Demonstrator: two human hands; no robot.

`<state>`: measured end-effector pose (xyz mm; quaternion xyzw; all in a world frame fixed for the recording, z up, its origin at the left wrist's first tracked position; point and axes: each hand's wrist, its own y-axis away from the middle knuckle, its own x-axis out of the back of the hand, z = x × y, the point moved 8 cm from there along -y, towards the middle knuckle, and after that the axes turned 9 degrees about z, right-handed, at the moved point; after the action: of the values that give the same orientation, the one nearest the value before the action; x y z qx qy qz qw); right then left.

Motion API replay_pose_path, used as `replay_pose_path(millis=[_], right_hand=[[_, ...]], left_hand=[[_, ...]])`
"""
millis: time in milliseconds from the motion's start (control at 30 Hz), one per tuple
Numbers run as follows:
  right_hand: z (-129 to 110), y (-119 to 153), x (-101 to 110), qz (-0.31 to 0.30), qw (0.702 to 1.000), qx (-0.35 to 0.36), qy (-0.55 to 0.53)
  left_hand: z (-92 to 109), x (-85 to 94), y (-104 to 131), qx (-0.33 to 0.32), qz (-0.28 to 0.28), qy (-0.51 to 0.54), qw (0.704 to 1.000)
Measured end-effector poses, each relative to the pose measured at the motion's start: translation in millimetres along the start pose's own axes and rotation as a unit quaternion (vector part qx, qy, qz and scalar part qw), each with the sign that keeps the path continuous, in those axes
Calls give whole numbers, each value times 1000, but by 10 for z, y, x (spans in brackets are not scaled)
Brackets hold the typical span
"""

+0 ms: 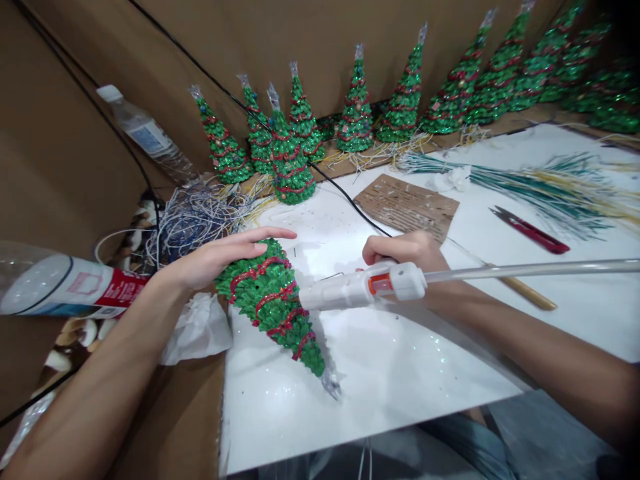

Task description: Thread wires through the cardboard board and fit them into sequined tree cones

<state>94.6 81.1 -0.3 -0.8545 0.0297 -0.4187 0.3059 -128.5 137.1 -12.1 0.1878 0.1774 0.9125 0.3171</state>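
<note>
A green miniature Christmas tree [273,293] with red glittery garlands lies tilted on the white board, its clear-wrapped tip toward me. My left hand [225,257] holds it at the broad base, index finger stretched past the edge; the fingers under it are hidden. Wrapped around a white hot glue gun [345,290] is my right hand [405,250]. The gun's nozzle end meets the side of the tree, though I cannot tell whether it touches. From its back a clear glue stick [530,269] juts out to the right.
Several finished trees [355,107] stand along the back. Red-handled snips [533,230], a wooden-handled tool [525,292], brown cardboard [410,203] and green wires [520,187] lie right. Bottles [75,283], tangled wire [190,217] and crumpled tissue [200,327] are left. A black cable [345,193] crosses behind.
</note>
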Motion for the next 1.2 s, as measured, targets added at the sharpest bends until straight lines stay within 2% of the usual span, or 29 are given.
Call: replay_pose_path(millis=[367, 667, 1200], right_hand=[[-17, -11, 24, -5, 1000, -10, -7], [-63, -8, 43, 15, 1000, 14, 4], [-100, 48, 82, 39, 996, 82, 15]], left_hand=[[3, -3, 8, 14, 0, 2, 1000], [-19, 17, -19, -10, 7, 37, 999], [-33, 8, -23, -1, -5, 61, 998]])
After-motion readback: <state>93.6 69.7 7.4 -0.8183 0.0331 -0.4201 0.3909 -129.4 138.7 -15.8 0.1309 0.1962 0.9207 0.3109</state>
